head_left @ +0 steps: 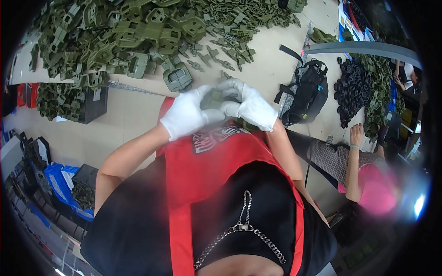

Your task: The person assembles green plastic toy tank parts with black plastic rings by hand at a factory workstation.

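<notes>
Both my hands wear white gloves and meet in front of my red apron (202, 165), at the table's near edge. Between them is a small olive-green plastic part (214, 100), largely covered by the fingers. My left hand (186, 114) grips its left side, thumb and fingers curled round it. From the right, my right hand (252, 106) closes on the same part with bent fingers. Just beyond the left hand lies a squarish green plastic frame (177, 78). Small green connector pieces (225, 76) are scattered past the fingertips.
A large heap of green plastic parts (124, 32) covers the far left of the table. On the right lies a black backpack (311, 92), beside a pile of black wheels (351, 87). A grey bin (94, 106) stands at left. A person in a pink cap (375, 191) works at right.
</notes>
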A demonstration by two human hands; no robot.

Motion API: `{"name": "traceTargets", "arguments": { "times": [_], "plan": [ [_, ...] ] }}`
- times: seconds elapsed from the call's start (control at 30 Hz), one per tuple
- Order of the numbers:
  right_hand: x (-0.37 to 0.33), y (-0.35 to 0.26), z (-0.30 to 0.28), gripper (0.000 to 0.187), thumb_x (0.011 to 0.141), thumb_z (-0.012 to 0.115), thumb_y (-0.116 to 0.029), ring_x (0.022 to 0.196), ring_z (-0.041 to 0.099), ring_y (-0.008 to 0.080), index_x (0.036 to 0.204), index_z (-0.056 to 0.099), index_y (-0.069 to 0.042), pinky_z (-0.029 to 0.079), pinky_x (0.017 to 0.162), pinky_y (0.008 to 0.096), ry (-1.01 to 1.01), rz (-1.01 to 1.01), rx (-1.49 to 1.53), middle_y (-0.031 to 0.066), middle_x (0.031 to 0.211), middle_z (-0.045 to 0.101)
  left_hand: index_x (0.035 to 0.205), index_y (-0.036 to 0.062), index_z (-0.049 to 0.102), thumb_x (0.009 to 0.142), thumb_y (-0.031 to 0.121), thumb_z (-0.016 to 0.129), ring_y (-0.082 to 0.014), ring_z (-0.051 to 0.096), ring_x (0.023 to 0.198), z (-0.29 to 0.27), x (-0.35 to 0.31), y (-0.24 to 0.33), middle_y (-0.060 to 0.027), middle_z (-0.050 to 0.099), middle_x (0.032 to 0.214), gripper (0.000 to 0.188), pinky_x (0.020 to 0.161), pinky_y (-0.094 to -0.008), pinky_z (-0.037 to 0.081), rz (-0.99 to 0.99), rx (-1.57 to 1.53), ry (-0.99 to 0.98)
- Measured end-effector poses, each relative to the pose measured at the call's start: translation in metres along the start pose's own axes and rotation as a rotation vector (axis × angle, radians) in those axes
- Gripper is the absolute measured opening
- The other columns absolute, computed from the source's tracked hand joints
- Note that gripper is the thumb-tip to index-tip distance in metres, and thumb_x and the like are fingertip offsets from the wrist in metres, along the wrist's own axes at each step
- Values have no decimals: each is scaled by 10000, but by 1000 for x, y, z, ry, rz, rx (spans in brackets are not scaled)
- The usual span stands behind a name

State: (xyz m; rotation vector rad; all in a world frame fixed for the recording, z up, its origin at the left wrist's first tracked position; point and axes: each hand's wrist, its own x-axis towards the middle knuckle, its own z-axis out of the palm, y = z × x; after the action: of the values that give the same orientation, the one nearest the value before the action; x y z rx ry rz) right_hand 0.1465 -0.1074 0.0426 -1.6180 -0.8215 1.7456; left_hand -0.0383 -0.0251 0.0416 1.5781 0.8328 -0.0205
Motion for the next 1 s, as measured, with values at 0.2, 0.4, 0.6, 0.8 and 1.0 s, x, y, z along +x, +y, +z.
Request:
{"name": "traceTargets", "arguments": {
  "times": [0.2, 0.4, 0.6, 0.8, 1.0],
  "plan": [
    [51, 31, -25, 509, 753, 688, -65, 980, 597, 183, 1226, 538, 48, 480, 837, 285, -16, 58, 135, 156, 1074, 631, 1219, -43, 545, 734, 198, 742, -176, 640, 873, 11, 45, -39, -101, 684, 977, 576, 808, -317, 504, -93, -84, 41],
    [-1, -17, -32, 811, 652, 781, -162, 1070, 585, 211, 1358, 421, 9, 447, 948, 303, -173, -200, -242, 145, 1161, 617, 1233, -28, 514, 708, 97, 760, -130, 591, 949, -5, 37, 15, -103, 641, 1054, 593, 869, -278, 479, 121, -113, -125],
    [-15, -36, -19, 985, 506, 872, -252, 971, 622, 224, 1336, 425, 36, 481, 890, 296, 34, -240, -479, 159, 1104, 647, 1151, -15, 534, 725, 68, 757, -132, 594, 931, -14, 47, 36, -70, 622, 1037, 488, 851, -274, 492, 153, -330, -183],
    [35, 12, -56, 894, 582, 854, -324, 1024, 621, 297, 1299, 467, 46, 477, 895, 341, 75, -199, -464, 175, 1177, 622, 1162, 63, 615, 800, 266, 695, -203, 609, 977, -11, 109, -1, -89, 637, 1095, 423, 778, -348, 511, -230, -472, -317],
    [-9, -37, -20, 931, 557, 840, -387, 1035, 591, 346, 1328, 423, -72, 394, 990, 458, 735, -493, -1555, 158, 1150, 597, 1171, 128, 606, 864, 384, 635, -135, 649, 876, -44, 99, 47, -28, 660, 1082, 401, 734, -334, 524, -336, -747, -263]
  ]
}}
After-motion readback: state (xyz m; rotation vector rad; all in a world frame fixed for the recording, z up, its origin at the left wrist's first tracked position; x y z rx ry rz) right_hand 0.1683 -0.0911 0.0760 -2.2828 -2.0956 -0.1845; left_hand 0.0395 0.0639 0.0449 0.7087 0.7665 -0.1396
